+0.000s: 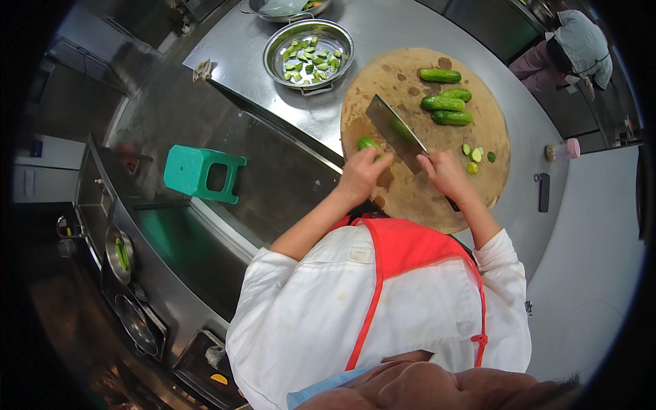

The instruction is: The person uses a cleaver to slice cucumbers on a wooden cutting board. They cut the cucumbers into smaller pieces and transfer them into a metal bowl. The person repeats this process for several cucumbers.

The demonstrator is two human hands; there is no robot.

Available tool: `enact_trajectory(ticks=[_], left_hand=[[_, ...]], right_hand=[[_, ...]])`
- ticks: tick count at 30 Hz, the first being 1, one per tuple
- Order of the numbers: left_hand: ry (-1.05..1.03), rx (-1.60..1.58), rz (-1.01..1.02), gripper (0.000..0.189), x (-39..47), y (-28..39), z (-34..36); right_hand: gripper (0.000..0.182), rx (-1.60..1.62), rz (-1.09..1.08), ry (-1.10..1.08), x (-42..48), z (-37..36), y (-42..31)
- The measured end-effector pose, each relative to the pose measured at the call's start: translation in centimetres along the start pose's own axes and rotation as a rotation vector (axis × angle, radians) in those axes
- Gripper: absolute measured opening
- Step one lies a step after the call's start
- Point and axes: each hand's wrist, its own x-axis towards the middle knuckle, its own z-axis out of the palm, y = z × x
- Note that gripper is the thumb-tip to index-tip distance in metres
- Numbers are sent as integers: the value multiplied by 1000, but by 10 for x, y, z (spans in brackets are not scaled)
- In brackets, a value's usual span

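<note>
My right hand grips the handle of a cleaver, its wide blade angled over a round wooden chopping board. On the board's left side, my left hand is closed around the near end of a green cucumber, partly hidden by the fingers. Several whole cucumbers lie at the board's far right. Small cut cucumber ends are scattered to the right of my right hand.
A two-handled steel pan with cucumber chunks stands beyond the board on a steel table. Right of the board are a pink-lidded jar and a dark object. A green stool stands left; a person bends far right.
</note>
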Motion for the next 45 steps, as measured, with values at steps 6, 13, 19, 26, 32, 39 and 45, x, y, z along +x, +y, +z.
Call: enact_trajectory(ticks=[6,13,19,26,32,39,45], left_hand=[[46,-233,-261,30,1,-12,-17],[59,-226,-162,12,-6,-30,-3],[68,-203,-192,12,-12,-32,1],[64,-210,-190,12,-9,-30,0],[108,-238,-181,12,-11,-30,8],[60,-256,-187,12,-9,-38,2],[2,-245,-139,15,-5,-44,-3]], right_hand=[[23,-47,-62,-4,3,18,-12],[21,-160,-82,27,-2,7,-35],[21,-148,-117,-55,-14,-13,-42],[23,-225,-97,-120,-15,-14,-49],[25,-135,-121,-75,9,27,-39],[26,15,-132,22,14,30,-25],[26,58,-52,103,5,2,-32]])
